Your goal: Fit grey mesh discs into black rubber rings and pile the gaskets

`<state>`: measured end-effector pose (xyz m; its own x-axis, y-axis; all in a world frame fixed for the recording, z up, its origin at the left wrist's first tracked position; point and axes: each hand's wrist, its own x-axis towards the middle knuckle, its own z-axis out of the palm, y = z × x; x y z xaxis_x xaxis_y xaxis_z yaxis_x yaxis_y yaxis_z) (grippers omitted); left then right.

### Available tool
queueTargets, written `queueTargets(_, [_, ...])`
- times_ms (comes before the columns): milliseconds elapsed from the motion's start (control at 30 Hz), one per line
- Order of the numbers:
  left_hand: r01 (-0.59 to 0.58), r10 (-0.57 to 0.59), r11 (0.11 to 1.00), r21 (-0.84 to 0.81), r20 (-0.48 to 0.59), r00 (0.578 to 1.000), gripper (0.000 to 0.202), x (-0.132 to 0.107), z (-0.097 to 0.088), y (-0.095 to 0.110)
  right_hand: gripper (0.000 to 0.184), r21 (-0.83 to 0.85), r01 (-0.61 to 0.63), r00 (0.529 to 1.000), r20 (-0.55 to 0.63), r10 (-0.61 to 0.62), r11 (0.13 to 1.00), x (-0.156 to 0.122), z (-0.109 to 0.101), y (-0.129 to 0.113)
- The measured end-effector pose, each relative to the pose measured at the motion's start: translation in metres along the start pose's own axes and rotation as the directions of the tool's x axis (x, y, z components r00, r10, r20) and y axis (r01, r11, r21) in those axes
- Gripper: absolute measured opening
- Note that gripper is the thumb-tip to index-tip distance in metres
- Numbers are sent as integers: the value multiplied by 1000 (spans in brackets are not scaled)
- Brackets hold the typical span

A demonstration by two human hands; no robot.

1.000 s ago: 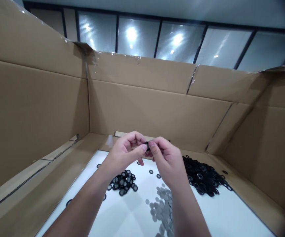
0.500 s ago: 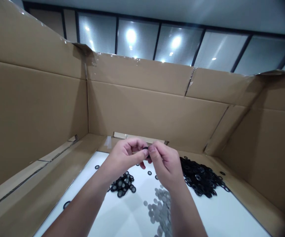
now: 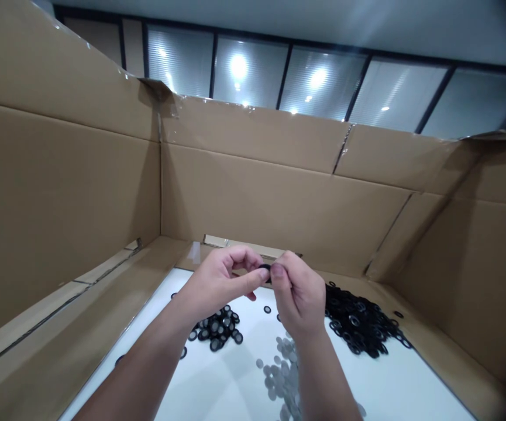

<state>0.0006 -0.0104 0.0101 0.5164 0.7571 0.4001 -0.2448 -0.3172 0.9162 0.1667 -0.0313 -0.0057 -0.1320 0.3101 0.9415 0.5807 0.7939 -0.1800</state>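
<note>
My left hand (image 3: pixel 224 278) and my right hand (image 3: pixel 299 292) meet above a white surface (image 3: pixel 402 386), fingertips pinched together on a small black ring (image 3: pixel 265 269). Below the left hand lies a small pile of black rings with grey centres (image 3: pixel 217 328). A heap of grey discs (image 3: pixel 281 365) sits under the right wrist. To the right spreads a large heap of black rings (image 3: pixel 360 318).
Tall cardboard walls (image 3: pixel 274 193) enclose the white surface on the left, back and right. A few loose rings (image 3: pixel 267 309) lie scattered between the piles. Behind the cardboard are glass panels with reflected lights (image 3: pixel 318 79).
Both hands stay pinched on the ring at the same spot. The right hand's fingers have curled in tighter, and the view has shifted slightly.
</note>
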Motion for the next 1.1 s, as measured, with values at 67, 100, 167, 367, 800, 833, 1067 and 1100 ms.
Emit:
queueTargets(67, [-13,13,1000,11,16,1000,16,2,0,-2,30,23,-94,993,-70,95,995,-1,0,0])
queueTargets(100, [-25,25,1000,12,21,999,17,3,0,-3,31,38,-142,984,-101,146,989,-1,0,0])
queueTargets(167, [-60,60,998,10,28,998,18,4,-1,-6,34,80,-224,967,-107,232,971,-2,1,1])
queueTargets(367, [-127,119,989,71,111,987,27,1,-6,-10,40,202,-351,937,70,344,914,-4,5,4])
queueTargets(800, [-265,272,954,142,-29,962,39,5,18,-23,38,248,-341,930,-53,364,907,-8,20,-1])
queueTargets(833, [-270,278,953,140,-46,959,39,4,20,-25,38,264,-349,922,-74,379,899,-10,23,-1])
queueTargets(1067, [-290,327,931,221,-152,933,41,5,34,-32,34,265,-332,900,-198,388,905,-16,31,-4])
queueTargets(1100, [-292,335,925,243,-156,929,41,5,35,-33,34,261,-328,898,-212,386,908,-16,31,-4])
